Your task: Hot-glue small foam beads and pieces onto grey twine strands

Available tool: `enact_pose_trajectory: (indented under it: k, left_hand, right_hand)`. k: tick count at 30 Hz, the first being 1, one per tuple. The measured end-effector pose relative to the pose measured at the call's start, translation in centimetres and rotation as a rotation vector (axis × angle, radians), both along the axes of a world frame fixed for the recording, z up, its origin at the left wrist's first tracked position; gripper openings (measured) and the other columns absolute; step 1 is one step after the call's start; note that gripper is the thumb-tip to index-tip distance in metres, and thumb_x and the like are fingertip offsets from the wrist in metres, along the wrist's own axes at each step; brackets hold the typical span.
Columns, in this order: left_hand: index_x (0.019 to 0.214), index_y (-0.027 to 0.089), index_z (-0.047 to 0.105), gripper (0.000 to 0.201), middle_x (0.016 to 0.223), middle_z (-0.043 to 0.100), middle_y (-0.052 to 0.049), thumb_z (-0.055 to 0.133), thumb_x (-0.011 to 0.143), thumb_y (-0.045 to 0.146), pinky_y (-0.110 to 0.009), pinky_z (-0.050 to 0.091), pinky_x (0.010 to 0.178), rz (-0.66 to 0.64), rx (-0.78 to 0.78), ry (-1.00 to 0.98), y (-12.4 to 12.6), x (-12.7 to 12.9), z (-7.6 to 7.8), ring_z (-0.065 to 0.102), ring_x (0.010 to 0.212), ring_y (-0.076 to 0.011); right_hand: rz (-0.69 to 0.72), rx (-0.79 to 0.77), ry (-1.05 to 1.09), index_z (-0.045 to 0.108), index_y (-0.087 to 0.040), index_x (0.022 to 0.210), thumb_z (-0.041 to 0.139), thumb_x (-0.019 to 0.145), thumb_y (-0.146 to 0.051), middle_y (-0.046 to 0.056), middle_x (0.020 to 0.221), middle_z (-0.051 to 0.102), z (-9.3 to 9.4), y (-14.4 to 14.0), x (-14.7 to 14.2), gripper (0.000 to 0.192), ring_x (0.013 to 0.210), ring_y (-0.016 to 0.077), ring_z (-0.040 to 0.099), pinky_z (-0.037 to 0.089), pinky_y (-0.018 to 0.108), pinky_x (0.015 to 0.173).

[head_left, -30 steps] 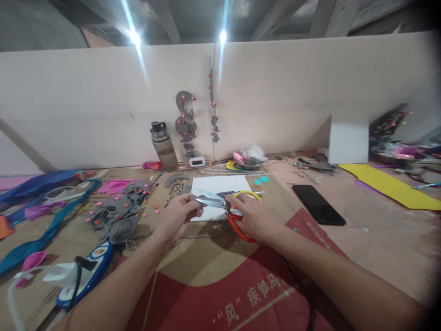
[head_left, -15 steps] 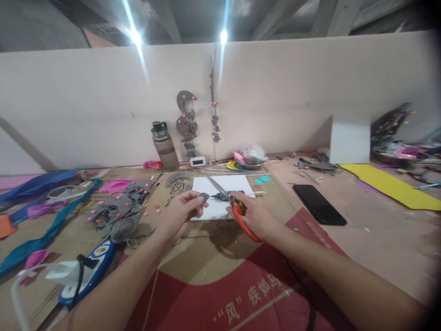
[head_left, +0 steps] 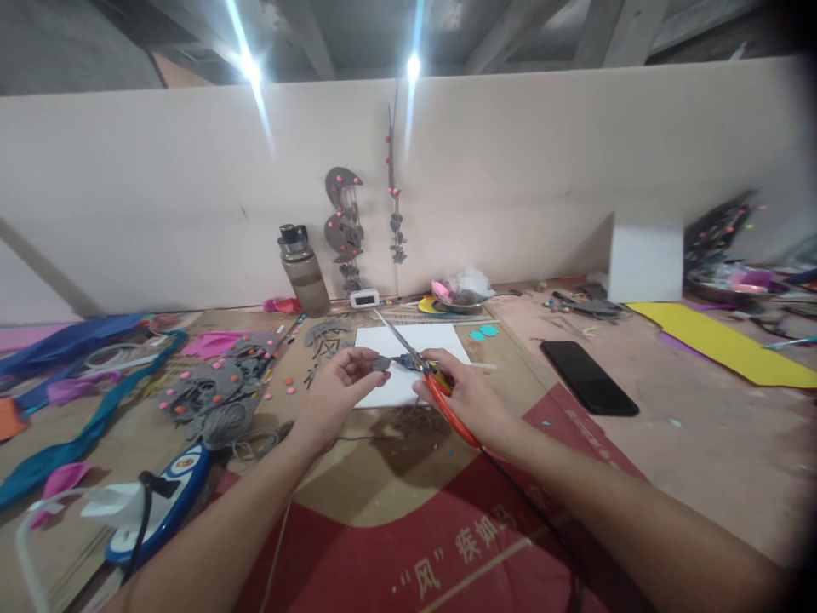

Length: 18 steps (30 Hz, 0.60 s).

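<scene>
My left hand (head_left: 341,387) pinches a small grey felt piece (head_left: 381,363) between thumb and fingers, above a white board (head_left: 374,339). My right hand (head_left: 469,396) is closed on scissors with red-orange handles (head_left: 450,415), their blades pointing up and left. The same hand also grips what looks like a glue gun (head_left: 407,362), dark blue with a pale stick out of its back and a black cord below. Its tip comes close to the felt piece; whether they touch I cannot tell. Fingers hide much of the tool.
Left of the board lie grey felt shapes with pink and orange dots (head_left: 217,383) and grey yarn (head_left: 226,424). A water bottle (head_left: 305,277), a small clock (head_left: 364,299) and a bowl (head_left: 469,305) stand by the wall. On the right are a phone (head_left: 588,377) and yellow sheet (head_left: 728,345).
My left fingers have shifted around the felt piece, with the thumb straighter now and the piece turned flatter. The tool and scissors have moved slightly left.
</scene>
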<state>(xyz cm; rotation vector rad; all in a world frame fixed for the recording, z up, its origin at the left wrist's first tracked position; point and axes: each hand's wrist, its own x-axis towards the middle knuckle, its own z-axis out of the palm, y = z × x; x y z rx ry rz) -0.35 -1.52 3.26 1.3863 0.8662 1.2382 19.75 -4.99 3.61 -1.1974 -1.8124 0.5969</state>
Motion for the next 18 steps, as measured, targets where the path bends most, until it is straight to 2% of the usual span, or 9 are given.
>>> enact_pose_trajectory:
  k: [5,11,18]
  left_hand:
    - [0.090,0.015,0.057,0.026,0.080,0.064,-0.001,0.069,0.071,0.028,-0.030,0.047,0.077,0.040,0.012,-0.017,0.1,-0.3,0.1,0.063,0.073,-0.0131]
    - [0.097,0.017,0.050,0.033,0.073,0.063,0.001,0.068,0.071,0.027,-0.025,0.045,0.060,0.068,0.051,-0.015,0.1,-0.4,0.6,0.060,0.064,-0.0125]
    - [0.089,0.015,0.051,0.025,0.073,0.061,0.000,0.067,0.072,0.025,-0.024,0.043,0.061,0.130,0.074,-0.006,0.3,-0.7,0.7,0.057,0.063,-0.0105]
  right_hand:
    - [-0.028,0.038,-0.110,0.051,-0.022,0.116,0.056,0.080,-0.038,0.002,0.093,0.062,0.3,0.0,0.1,0.040,0.077,0.0146,0.054,0.043,0.028,0.072]
    - [-0.087,0.138,-0.225,0.051,-0.022,0.114,0.055,0.081,-0.039,0.005,0.097,0.060,-0.6,0.6,0.5,0.038,0.077,0.0154,0.054,0.042,0.028,0.072]
    - [-0.130,0.178,-0.569,0.049,-0.024,0.119,0.052,0.082,-0.032,0.007,0.098,0.059,-0.1,-0.1,0.7,0.038,0.080,0.0186,0.055,0.039,0.027,0.068]
